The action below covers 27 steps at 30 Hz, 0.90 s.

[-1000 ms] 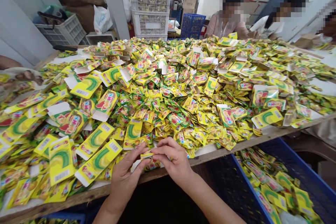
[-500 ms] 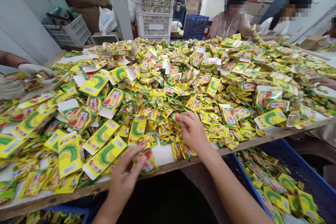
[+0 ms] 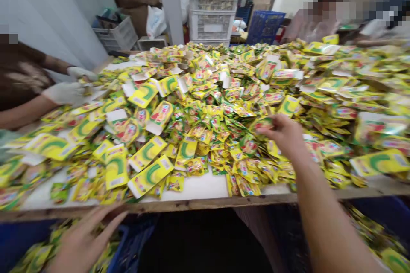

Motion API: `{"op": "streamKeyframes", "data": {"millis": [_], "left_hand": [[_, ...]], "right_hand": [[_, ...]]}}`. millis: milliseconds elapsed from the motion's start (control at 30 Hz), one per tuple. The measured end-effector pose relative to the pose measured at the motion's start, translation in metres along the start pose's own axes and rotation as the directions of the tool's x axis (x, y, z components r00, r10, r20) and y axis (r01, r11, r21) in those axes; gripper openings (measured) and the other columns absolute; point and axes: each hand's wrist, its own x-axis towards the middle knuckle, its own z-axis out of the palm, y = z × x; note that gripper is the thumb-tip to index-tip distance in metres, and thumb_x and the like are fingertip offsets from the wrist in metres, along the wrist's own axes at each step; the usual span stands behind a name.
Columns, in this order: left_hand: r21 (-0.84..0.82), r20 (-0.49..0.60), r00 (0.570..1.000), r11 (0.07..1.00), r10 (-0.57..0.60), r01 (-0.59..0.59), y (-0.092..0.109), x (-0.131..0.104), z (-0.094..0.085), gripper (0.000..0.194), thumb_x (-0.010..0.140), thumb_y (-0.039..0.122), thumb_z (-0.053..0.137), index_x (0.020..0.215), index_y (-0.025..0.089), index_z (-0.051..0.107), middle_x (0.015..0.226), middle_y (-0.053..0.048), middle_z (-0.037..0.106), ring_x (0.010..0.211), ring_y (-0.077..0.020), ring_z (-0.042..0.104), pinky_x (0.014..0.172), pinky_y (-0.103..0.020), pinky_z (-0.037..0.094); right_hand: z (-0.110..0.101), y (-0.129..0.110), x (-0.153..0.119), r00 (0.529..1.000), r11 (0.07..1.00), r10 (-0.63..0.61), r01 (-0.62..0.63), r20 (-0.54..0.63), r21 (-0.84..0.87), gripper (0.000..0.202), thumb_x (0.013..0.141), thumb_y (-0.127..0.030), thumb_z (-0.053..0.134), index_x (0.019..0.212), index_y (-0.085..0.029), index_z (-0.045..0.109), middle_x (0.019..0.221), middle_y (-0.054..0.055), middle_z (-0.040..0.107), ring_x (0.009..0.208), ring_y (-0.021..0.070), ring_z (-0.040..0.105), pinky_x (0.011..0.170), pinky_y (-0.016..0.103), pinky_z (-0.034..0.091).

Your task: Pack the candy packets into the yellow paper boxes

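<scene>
My right hand (image 3: 286,138) reaches over the heap at the middle right. Its thumb and fingers pinch a small green, yellow and red packet (image 3: 263,123). Down at the table's front edge, my left hand (image 3: 91,232) is slightly blurred, fingers stretched and thumb apart, with nothing seen in it. Below it is a blue crate (image 3: 123,232) with yellow packets inside. Between my hands, several yellow cartons with a green curve, such as one carton (image 3: 150,175), lie flat among loose packets (image 3: 197,166).
A co-worker's gloved hands (image 3: 64,93) handle packets at the left. Another person in pink (image 3: 312,27) is behind the heap. White crates (image 3: 211,25) are stacked at the back beside a blue crate (image 3: 265,25). The wooden table edge (image 3: 192,204) runs across the front.
My left hand has moved down and left, off the table edge, and the packet it held is gone from it. My right hand has moved right and up the heap. The view has turned left.
</scene>
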Motion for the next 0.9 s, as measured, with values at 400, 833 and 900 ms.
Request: {"op": "streamKeyframes", "data": {"millis": [400, 833, 900], "left_hand": [[-0.020, 0.087, 0.986, 0.990, 0.140, -0.139, 0.092, 0.081, 0.052, 0.049, 0.074, 0.029, 0.073, 0.120, 0.020, 0.061, 0.111, -0.010, 0.065, 0.105, -0.0290, 0.057, 0.094, -0.047, 0.044], [-0.730, 0.675, 0.667, -0.412, -0.315, 0.545, 0.169, 0.081, 0.091, 0.025, 0.082, 0.029, 0.070, 0.100, 0.013, 0.064, 0.088, -0.006, 0.072, 0.072, -0.0151, 0.068, 0.065, -0.028, 0.060], [-0.750, 0.648, 0.700, -0.411, -0.299, 0.518, 0.172, 0.075, 0.093, 0.026, 0.080, 0.028, 0.071, 0.100, 0.013, 0.064, 0.094, -0.007, 0.072, 0.079, -0.0171, 0.069, 0.069, -0.030, 0.060]], "right_hand": [[-0.002, 0.023, 0.018, 0.996, 0.926, -0.068, 0.081, 0.049, -0.369, 0.029, 0.067, -0.031, 0.077, 0.089, -0.017, 0.064, 0.067, 0.003, 0.059, 0.062, 0.0193, 0.052, 0.059, 0.031, 0.035], [0.042, -0.111, -0.140, 0.983, 0.701, -0.054, -0.087, 0.174, 0.708, 0.016, 0.079, -0.028, 0.070, 0.092, -0.021, 0.065, 0.084, 0.003, 0.071, 0.072, 0.0164, 0.066, 0.064, 0.027, 0.055], [0.054, -0.116, -0.149, 0.997, 0.739, 0.017, 0.036, -0.072, 0.673, 0.016, 0.080, -0.026, 0.070, 0.094, -0.022, 0.065, 0.085, 0.002, 0.070, 0.076, 0.0159, 0.066, 0.070, 0.027, 0.055]]}}
